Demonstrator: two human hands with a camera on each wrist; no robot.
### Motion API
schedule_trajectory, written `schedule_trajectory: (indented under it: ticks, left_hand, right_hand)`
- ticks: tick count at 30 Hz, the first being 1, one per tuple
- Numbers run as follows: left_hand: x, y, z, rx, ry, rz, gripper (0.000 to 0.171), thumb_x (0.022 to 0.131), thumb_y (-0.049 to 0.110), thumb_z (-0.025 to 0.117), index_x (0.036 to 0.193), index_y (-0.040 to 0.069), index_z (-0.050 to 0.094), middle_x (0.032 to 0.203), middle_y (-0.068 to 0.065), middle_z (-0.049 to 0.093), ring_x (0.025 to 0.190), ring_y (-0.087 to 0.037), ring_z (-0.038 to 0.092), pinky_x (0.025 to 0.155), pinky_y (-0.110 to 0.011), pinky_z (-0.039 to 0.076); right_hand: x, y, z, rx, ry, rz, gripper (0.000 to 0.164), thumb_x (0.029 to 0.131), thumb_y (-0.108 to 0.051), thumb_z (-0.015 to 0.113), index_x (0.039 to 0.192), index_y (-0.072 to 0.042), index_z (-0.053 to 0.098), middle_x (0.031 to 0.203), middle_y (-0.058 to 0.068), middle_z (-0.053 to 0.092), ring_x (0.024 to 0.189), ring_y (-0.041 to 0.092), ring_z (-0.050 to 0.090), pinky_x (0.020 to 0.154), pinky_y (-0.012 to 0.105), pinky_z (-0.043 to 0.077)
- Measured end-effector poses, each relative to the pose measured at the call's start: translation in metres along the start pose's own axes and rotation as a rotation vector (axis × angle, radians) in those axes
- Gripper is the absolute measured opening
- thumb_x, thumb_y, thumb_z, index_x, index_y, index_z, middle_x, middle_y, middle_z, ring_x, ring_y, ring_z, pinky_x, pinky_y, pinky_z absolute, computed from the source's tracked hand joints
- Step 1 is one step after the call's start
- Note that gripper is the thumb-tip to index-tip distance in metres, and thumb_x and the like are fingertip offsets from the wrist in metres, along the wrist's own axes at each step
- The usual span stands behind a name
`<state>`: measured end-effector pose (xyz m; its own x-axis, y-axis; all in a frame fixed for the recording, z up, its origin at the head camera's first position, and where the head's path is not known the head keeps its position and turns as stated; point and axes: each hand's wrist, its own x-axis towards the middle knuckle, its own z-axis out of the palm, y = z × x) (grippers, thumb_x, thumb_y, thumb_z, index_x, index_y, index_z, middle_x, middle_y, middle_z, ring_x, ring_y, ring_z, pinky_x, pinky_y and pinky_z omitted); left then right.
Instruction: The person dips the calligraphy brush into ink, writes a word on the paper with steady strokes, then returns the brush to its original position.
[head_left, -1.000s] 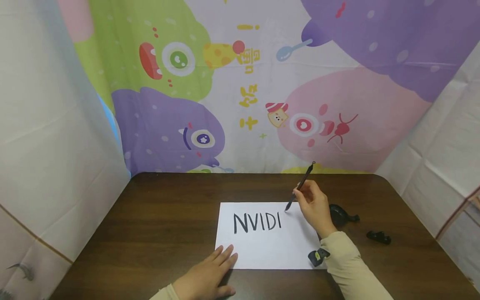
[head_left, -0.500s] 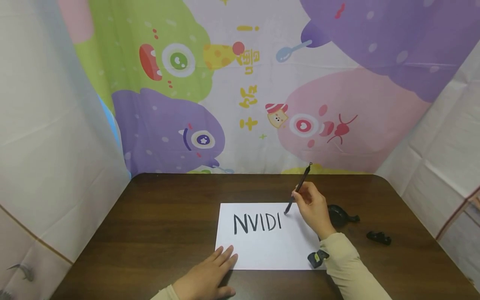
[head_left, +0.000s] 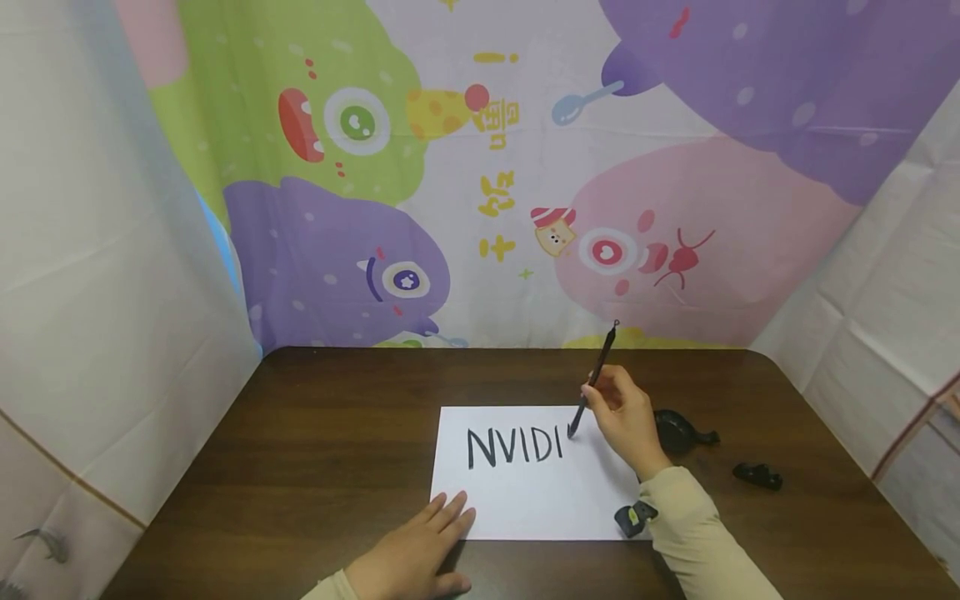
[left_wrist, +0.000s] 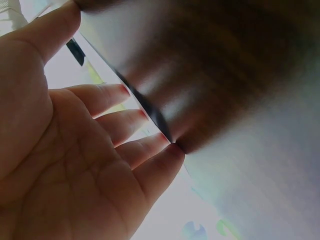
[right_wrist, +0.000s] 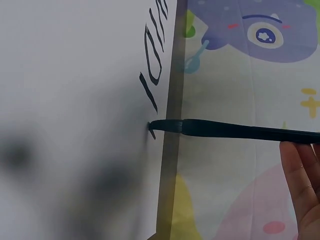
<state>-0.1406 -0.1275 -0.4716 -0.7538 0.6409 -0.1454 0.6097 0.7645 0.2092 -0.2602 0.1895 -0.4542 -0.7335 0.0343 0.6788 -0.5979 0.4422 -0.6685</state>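
A white sheet of paper [head_left: 540, 508] lies on the table, with "NVIDI" in black letters [head_left: 513, 446] on its upper part. Between thumb and fingers, my right hand [head_left: 630, 421] pinches a black writing brush [head_left: 601, 364]. Its handle leans up and slightly right. In the right wrist view the tip of the brush [right_wrist: 225, 129] touches the paper at a short fresh stroke [right_wrist: 153, 134] just past the "I". My left hand [head_left: 416, 542] rests with spread, straight fingers on the sheet's lower left corner; the left wrist view shows its palm [left_wrist: 65, 150].
Right of the paper sits a round black dish [head_left: 677, 431] with a handle-like end, partly behind the right hand. Farther right lies a small bumpy black piece [head_left: 757, 476]. A cartoon-printed cloth [head_left: 495, 308] hangs behind the brown table [head_left: 322, 442].
The brush tip has come down and slightly toward me onto the paper, leaving the start of a new black stroke right of the "I". The left hand has stayed still.
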Motion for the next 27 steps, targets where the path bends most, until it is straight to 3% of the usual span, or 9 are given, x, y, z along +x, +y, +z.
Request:
schedule_trajectory:
  ticks: [5, 16, 27]
  left_hand:
    - [0.001, 0.0, 0.001, 0.001, -0.008, -0.006, 0.079, 0.085, 0.054, 0.067, 0.148, 0.012, 0.043, 0.158, -0.012, 0.036, 0.142, -0.039, 0.037, 0.108, -0.051, 0.043]
    - [0.002, 0.0, 0.002, 0.002, -0.009, -0.014, 0.079, 0.085, 0.054, 0.067, 0.149, 0.013, 0.042, 0.158, -0.011, 0.035, 0.143, -0.038, 0.036, 0.109, -0.05, 0.042]
    - [-0.001, 0.002, 0.0, 0.019, 0.016, 0.0, 0.079, 0.085, 0.053, 0.067, 0.147, 0.011, 0.044, 0.157, -0.013, 0.037, 0.141, -0.04, 0.038, 0.109, -0.049, 0.043]
  right_hand:
    - [0.0, -0.001, 0.0, -0.009, -0.002, -0.009, 0.023, 0.081, 0.009, 0.072, 0.1, 0.004, 0.059, 0.084, 0.016, 0.069, 0.077, -0.006, 0.061, 0.065, 0.009, 0.053]
    - [-0.001, -0.004, 0.0, -0.088, 0.015, 0.009, 0.025, 0.08, 0.007, 0.074, 0.101, 0.002, 0.062, 0.084, 0.014, 0.069, 0.074, 0.002, 0.061, 0.062, 0.007, 0.049]
    - [0.001, -0.044, -0.005, -0.071, -0.009, -0.001, 0.023, 0.078, 0.014, 0.072, 0.096, 0.011, 0.059, 0.078, 0.02, 0.066, 0.068, 0.006, 0.061, 0.058, 0.012, 0.052]
